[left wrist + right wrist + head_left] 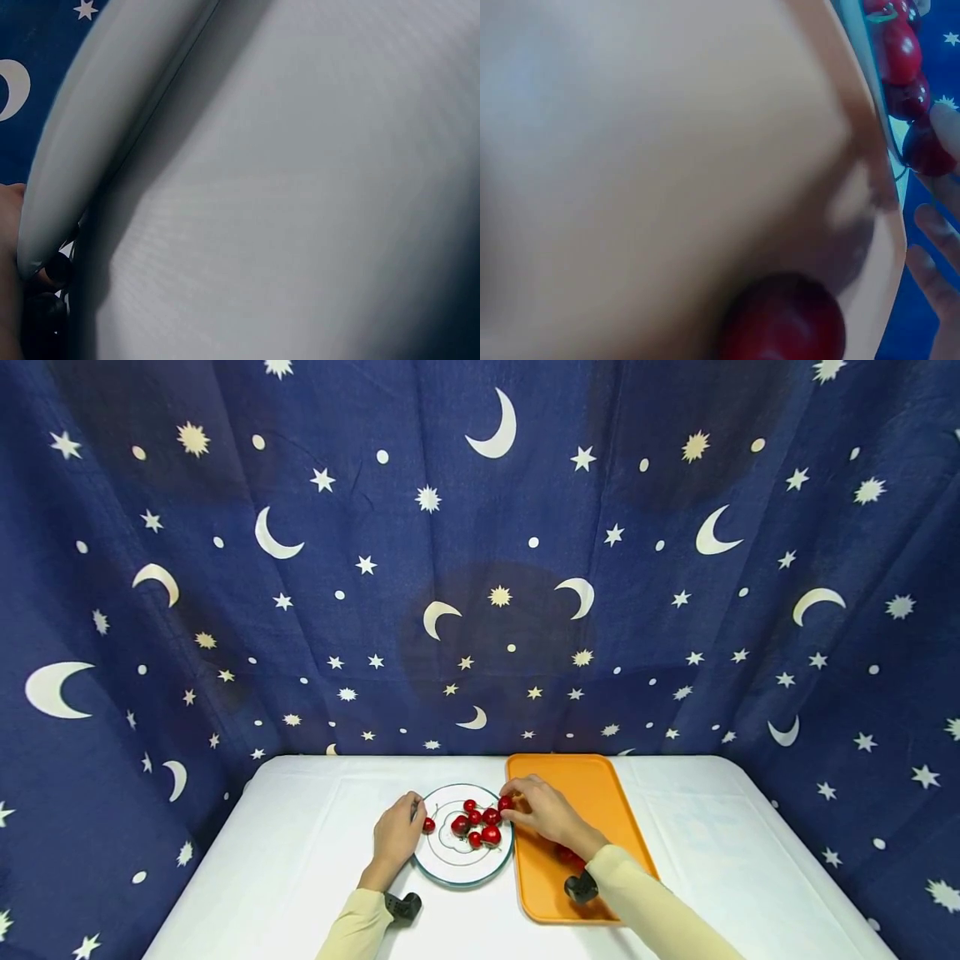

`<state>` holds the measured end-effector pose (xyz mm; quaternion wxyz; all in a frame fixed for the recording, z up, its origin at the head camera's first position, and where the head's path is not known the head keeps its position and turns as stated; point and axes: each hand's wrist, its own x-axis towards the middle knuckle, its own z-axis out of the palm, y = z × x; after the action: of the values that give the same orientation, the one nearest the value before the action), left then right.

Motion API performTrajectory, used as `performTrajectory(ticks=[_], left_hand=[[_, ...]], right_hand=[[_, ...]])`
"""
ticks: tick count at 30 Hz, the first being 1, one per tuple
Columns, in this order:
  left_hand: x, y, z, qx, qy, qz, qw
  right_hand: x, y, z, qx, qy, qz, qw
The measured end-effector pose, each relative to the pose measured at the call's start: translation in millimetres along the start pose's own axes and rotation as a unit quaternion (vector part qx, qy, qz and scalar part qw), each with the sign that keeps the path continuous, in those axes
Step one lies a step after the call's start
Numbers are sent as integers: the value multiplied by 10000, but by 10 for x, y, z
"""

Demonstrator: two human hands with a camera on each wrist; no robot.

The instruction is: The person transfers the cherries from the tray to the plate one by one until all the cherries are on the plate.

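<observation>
A white plate (450,862) with a green-blue rim holds several red cherries (491,835), mostly on its right half. One cherry (428,825) with a stem lies by the left rim. My left hand (397,837) grips that rim; its fingertips are partly hidden in the left wrist view, where the plate (97,112) shows edge-on. At the plate's right edge, my right hand (546,810) pinches a cherry (926,146) between thumb and fingers.
An orange tray (540,893) stands right of the plate, close against it. Red cherries (566,853) lie on the tray under my right wrist, partly covered. White cloth (315,827) covers the table, and a blue curtain (420,693) hangs behind.
</observation>
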<state>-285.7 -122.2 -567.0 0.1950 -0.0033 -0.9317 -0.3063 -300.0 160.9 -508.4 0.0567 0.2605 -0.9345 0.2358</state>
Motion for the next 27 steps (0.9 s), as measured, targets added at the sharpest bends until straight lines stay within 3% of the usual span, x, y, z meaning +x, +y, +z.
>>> performTrajectory(ticks=[15,22,27], left_hand=[[0,-14,24,5,-40,-2,10000],[6,9,2,0,-29,-36,10000],[-8,15,-18,35,-53,-29,10000]], right_hand=[[15,-30,151,-122,-27,-222,9997],[-12,50,60,298,201,-33,9993],[-52,168,-16,221,187,-16,9996]])
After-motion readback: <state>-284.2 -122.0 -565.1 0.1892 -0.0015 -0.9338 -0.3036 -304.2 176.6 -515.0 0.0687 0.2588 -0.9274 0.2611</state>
